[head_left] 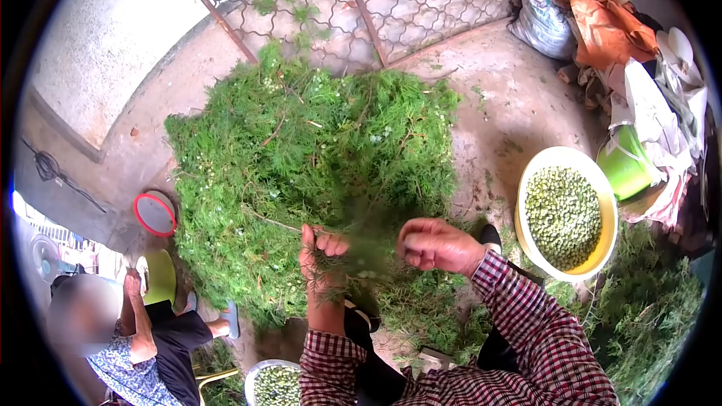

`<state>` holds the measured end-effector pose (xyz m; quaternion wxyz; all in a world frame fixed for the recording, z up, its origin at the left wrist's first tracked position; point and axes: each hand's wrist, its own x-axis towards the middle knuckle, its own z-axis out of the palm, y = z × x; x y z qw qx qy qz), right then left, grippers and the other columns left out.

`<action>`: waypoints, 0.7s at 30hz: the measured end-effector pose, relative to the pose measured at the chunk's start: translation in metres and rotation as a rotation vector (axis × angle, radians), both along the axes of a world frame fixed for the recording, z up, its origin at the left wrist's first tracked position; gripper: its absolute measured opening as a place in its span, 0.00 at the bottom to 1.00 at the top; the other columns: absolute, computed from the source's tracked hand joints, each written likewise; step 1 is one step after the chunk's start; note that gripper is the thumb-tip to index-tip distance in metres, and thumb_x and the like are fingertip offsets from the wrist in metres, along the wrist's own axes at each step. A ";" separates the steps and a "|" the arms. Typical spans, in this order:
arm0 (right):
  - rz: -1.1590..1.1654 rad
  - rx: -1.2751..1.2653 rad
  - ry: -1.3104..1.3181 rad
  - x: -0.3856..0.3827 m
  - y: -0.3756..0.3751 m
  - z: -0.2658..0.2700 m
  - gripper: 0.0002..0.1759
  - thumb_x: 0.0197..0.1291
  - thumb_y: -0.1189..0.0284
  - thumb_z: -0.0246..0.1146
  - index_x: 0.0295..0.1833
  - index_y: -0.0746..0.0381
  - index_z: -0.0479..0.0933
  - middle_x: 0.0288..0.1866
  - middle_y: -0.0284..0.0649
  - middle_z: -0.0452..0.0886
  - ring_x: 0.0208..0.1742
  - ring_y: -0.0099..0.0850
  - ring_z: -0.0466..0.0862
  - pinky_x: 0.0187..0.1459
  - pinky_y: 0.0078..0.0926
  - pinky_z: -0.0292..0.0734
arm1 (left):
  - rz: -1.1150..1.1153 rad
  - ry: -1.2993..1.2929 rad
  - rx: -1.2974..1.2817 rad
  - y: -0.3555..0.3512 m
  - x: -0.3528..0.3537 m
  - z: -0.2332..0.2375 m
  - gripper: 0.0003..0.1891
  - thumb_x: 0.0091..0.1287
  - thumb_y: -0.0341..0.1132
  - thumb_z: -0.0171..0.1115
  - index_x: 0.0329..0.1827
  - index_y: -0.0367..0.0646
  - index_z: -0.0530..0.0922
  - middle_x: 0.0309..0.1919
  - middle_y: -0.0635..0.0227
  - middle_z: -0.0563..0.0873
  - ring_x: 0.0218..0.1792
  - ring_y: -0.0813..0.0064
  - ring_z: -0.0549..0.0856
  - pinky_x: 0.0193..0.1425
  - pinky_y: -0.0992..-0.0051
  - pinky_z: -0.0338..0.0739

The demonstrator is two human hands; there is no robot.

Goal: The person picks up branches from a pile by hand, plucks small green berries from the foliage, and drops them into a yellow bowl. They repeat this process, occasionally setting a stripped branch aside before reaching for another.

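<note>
My left hand (323,249) is closed round the thin woody stem of a green conifer sprig (368,246). The stem sticks out to the left of the fist, and the feathery leaves spread to its right, smeared by motion. My right hand (442,246) is beside the leafy end with fingers curled in and the thumb against them. Whatever it pinches, if anything, I cannot make out. Under and beyond both hands lies a large heap of cut conifer branches (301,135), with small pale green cones among the leaves.
A yellow-rimmed tub (606,234) of small green cones stands at right, near a green bucket (628,162) and several sacks (541,22). Another cone-filled basin (253,383) sits below. A seated person (143,361) is at lower left, by a red-rimmed sieve (173,218). Metal lattice (436,0) lies behind.
</note>
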<state>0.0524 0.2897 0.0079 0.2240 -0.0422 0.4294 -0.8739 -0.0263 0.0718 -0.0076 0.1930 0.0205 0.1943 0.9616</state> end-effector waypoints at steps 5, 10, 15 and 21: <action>0.055 0.336 0.069 0.007 -0.020 -0.005 0.14 0.56 0.68 0.60 0.46 0.64 0.73 0.32 0.32 0.76 0.26 0.14 0.72 0.27 0.12 0.69 | -0.043 -0.089 -0.001 0.012 0.009 0.006 0.15 0.69 0.43 0.45 0.26 0.46 0.70 0.17 0.78 0.66 0.19 0.82 0.63 0.26 0.80 0.60; -0.113 0.606 0.312 0.004 -0.032 -0.009 0.12 0.56 0.70 0.61 0.42 0.66 0.75 0.30 0.30 0.77 0.28 0.14 0.73 0.28 0.14 0.71 | -0.120 -0.038 -0.012 0.023 0.015 0.002 0.16 0.70 0.43 0.43 0.26 0.46 0.70 0.18 0.78 0.66 0.20 0.82 0.63 0.26 0.80 0.60; -0.039 0.575 0.151 0.004 -0.038 -0.012 0.12 0.52 0.69 0.63 0.36 0.67 0.74 0.27 0.35 0.77 0.26 0.18 0.74 0.27 0.18 0.70 | -0.149 -0.031 0.007 0.029 0.022 0.006 0.15 0.70 0.43 0.44 0.29 0.44 0.73 0.17 0.77 0.68 0.19 0.82 0.65 0.26 0.80 0.61; -0.013 0.485 0.094 0.004 -0.039 -0.012 0.10 0.52 0.71 0.62 0.36 0.67 0.74 0.25 0.32 0.75 0.23 0.17 0.72 0.26 0.16 0.69 | -0.132 -0.086 -0.031 0.027 0.025 0.013 0.15 0.70 0.43 0.42 0.27 0.47 0.68 0.16 0.79 0.64 0.16 0.83 0.61 0.20 0.80 0.57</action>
